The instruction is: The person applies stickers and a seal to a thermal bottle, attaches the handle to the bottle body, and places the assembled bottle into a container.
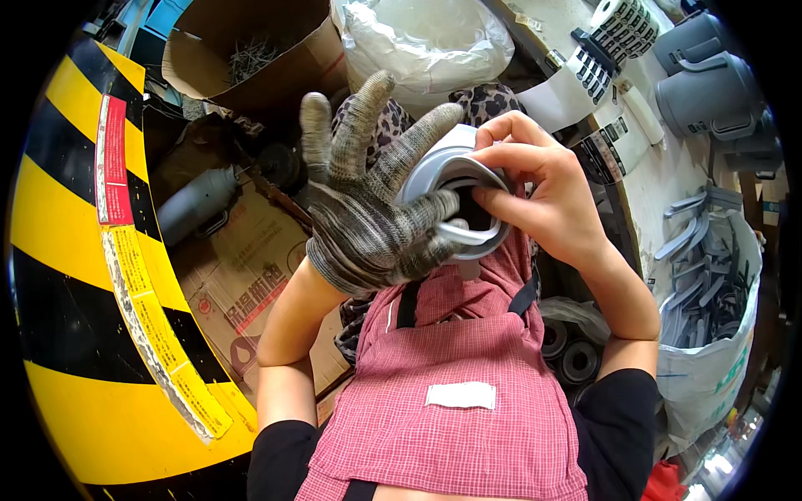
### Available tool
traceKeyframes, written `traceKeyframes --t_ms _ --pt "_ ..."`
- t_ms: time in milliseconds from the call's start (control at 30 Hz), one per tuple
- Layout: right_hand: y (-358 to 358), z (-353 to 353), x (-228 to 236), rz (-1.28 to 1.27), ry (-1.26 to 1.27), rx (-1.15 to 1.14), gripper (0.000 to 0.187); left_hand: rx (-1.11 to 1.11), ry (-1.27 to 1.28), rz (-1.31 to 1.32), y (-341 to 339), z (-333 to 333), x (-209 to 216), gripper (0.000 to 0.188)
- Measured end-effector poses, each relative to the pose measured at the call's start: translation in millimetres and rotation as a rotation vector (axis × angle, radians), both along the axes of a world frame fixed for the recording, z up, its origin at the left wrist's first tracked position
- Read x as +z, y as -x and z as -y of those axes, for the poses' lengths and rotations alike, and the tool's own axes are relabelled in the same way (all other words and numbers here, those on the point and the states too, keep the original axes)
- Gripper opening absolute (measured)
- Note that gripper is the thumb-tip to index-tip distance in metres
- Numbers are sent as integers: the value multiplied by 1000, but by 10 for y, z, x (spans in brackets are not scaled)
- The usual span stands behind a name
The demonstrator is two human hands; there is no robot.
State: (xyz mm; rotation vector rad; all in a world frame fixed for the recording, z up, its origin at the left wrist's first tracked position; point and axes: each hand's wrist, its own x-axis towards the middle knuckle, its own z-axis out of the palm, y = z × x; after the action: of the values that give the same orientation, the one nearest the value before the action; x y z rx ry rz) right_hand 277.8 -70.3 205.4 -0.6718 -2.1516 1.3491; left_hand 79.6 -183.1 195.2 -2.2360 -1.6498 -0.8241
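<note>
A grey plastic jug (404, 194) is held in front of my chest, its round, dark mouth turned toward me. My left hand (359, 204), in a striped grey knit glove, grips the rim between forefinger and thumb. Its other three fingers are stretched up and apart. With its thumb and fingertips, my bare right hand (547, 184) pinches the opposite side of the rim. The right thumb reaches just inside the mouth. Whether the right fingers also hold a small part there is hidden. Most of the jug's body is out of sight behind its rim and my hands.
At left curves a yellow-and-black striped machine guard (67, 334), with a grey jug (199, 204) on cardboard beside it. Ahead are a carton of metal pieces (188, 71) and a white plastic bag (426, 83). The right bench holds label rolls (622, 29) and grey jugs (710, 96); a sack (710, 380) contains grey handles.
</note>
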Motion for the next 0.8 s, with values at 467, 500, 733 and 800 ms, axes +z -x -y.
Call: traceKeyframes --t_ms 467,500,733,800 --pt "-138 -313 136 241 -615 429 15 260 243 -60 -536 -54 -270 82" --pt "-114 -325 83 261 -542 433 13 287 238 -67 -562 -97 -282 82" --pt "-212 -308 -29 226 -472 336 9 -110 298 -301 -136 -388 -115 36" --pt "-208 -305 -70 225 -458 294 12 -172 359 -360 -83 -443 -45 32"
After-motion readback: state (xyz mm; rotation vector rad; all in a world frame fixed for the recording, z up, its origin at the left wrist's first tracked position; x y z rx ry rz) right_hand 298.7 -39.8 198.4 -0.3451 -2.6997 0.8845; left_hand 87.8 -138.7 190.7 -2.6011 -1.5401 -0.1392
